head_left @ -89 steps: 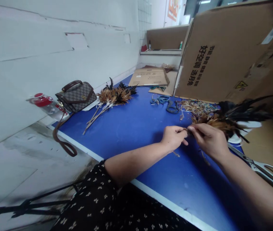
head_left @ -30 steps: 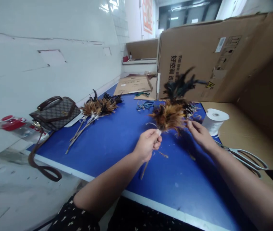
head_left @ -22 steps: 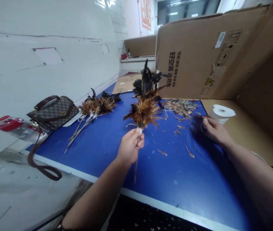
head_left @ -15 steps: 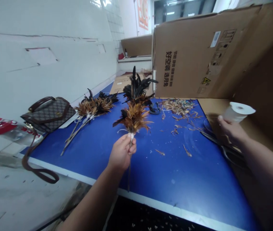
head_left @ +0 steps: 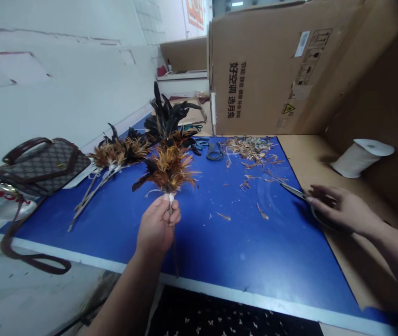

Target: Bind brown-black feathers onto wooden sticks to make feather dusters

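Left hand [head_left: 157, 228] clamps feathers [head_left: 169, 168] — right hand [head_left: 346, 214] touches scissors [head_left: 292, 190].

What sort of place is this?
Likely a small handcraft workshop: feather bundles lie on the blue table, the left hand holds a feather duster, with scissors and a thread spool nearby.

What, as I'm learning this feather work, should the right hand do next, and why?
Probably close on the scissors and lift them: the right hand lies on their handles, blades flat on the table, while the left hand holds the feather bundle upright.
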